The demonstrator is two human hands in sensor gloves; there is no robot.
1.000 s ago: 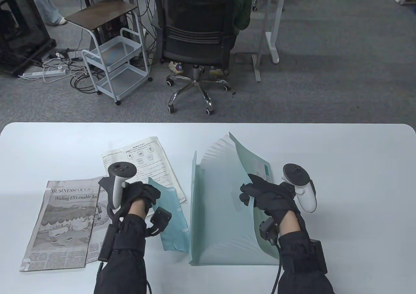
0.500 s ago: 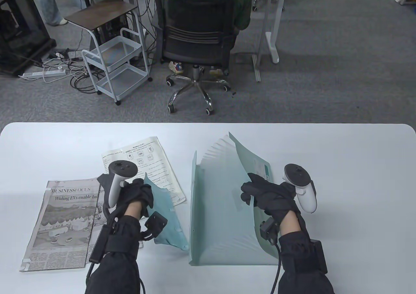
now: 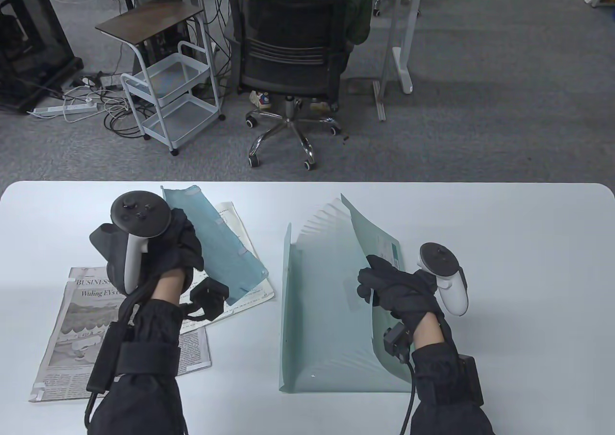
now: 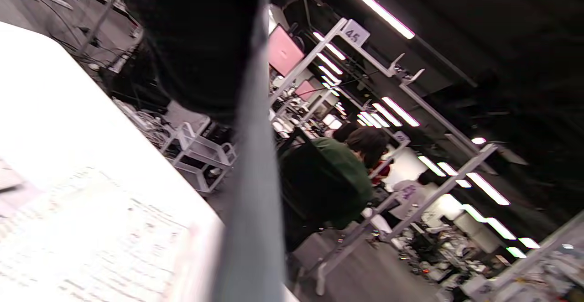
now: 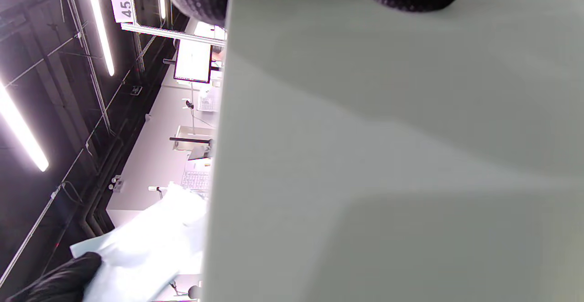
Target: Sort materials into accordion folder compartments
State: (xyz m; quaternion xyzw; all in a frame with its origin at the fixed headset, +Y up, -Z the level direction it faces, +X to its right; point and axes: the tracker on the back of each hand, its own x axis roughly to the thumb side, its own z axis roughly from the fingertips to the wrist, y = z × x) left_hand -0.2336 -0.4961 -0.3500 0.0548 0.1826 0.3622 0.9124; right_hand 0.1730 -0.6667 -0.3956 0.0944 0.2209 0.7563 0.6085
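White laminate makes up the rounded table [image 3: 504, 281]. On it, at 3 o'clock from centre, the pale green plastic accordion folder [image 3: 317, 319] stands fanned open; the right hand [image 3: 401, 293] grips its rightmost flap, fingers curled over the edge. At 9 o'clock lie a black-and-white newspaper [image 3: 72, 348] and a printed white leaflet [image 3: 230, 218]. Above the leaflet, the left hand [image 3: 180, 250] holds a translucent teal plastic sleeve [image 3: 226, 252], lifted and tilted.

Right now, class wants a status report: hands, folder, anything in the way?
Left hand holds teal sleeve lifted above printed sheet. Right hand grips accordion folder flap, compartments fanned open. Nothing between sleeve and folder.
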